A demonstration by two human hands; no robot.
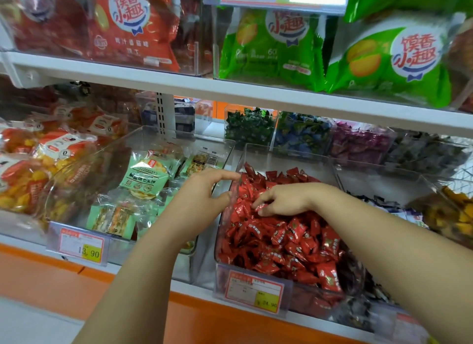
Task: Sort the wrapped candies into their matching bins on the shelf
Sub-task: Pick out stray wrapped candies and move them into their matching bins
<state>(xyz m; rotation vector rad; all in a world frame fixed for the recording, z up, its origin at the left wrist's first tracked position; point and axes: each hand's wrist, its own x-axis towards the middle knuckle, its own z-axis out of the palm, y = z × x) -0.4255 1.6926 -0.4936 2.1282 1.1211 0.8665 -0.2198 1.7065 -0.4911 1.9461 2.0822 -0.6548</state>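
left hand [202, 192]: open, fingers near straight. forefinger and thumb tips rest against the outside of the left wall of the red bin [222, 231], near its back corner. it holds nothing.

right hand [284, 200]: inside the red bin, palm down, fingers curled into the heap. the tips close on one red candy [259, 207], which shows a pale glint of wrapper.

red candy, position: directly under your right fingertips, in the back-left part of the red bin, just beside the wall your left hand touches. your right hand is the nearer one, already on it. long axis: cannot tell, the fingers cover most of the wrapper.

red candies [286, 243]: loose heap filling the red bin, piled highest toward the back. the bin itself runs front to back, away from you.

price tag [253, 291]: on the front face of the red bin.

green-candy bin [249, 128], blue-candy bin [302, 136], purple-candy bin [358, 143]: a row behind the red bin, running from straight behind it off to the right.

biscuit packs [144, 174]: in the clear bin just left of the red bin, under your left forearm.

green bags [268, 46]: on the shelf above the red bin.

judgement: any carry to the back row would go away from you and rightward, a reach that favours your right arm. your left hand looks placed to steady the wall.
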